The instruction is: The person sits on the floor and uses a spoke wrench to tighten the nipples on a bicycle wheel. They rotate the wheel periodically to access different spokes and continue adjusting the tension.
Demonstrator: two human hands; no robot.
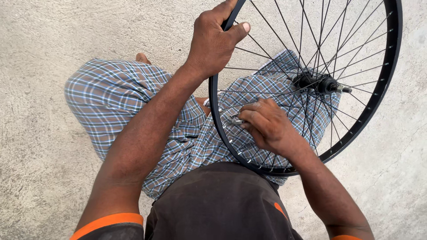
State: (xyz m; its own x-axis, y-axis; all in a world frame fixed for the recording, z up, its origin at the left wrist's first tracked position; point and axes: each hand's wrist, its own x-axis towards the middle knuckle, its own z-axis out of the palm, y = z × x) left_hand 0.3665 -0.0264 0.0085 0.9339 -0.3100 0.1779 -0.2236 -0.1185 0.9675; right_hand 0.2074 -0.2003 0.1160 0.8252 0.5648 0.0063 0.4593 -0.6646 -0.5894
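Left hand (212, 42) grips bicycle wheel rim (213, 111); right hand (267, 124) pinches a small metal tool (235, 119) at a spoke nipple, apparently mid-adjustment; turning needs steadiness.

left hand (212, 42) grips wheel rim (213, 95) | right hand (268, 124) at spokes (284, 49)

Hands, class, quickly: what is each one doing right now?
Left hand: closed on the rim.
Right hand: fingers closed on a small metal tool at the spokes.
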